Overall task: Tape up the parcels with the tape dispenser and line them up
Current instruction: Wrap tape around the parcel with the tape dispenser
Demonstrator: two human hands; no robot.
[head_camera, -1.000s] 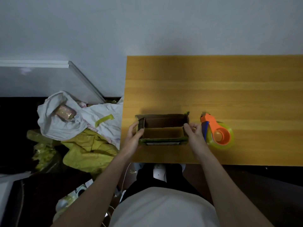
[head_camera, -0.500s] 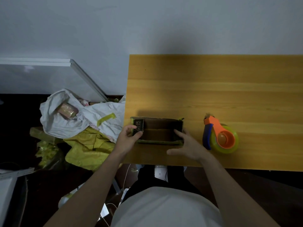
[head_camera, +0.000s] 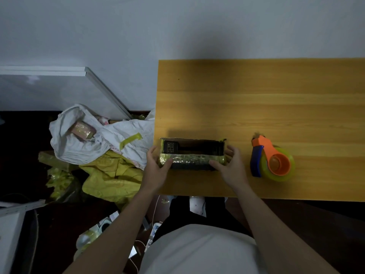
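Both our hands hold one parcel near the front left corner of the worktop.

Our left hand (head_camera: 156,169) curls its grip round the left end of the parcel (head_camera: 192,155), thumb on the taped near side, and our right hand (head_camera: 230,167) grips the right end the same way. The parcel is a dark box wrapped in yellowish tape, lying lengthwise on the wooden worktop (head_camera: 256,99). The tape dispenser (head_camera: 271,160), orange and blue with a yellow-green roll, sits apart to the parcel's right. On the floor to the left lie a white bag (head_camera: 83,139) and a yellow bag (head_camera: 110,178).
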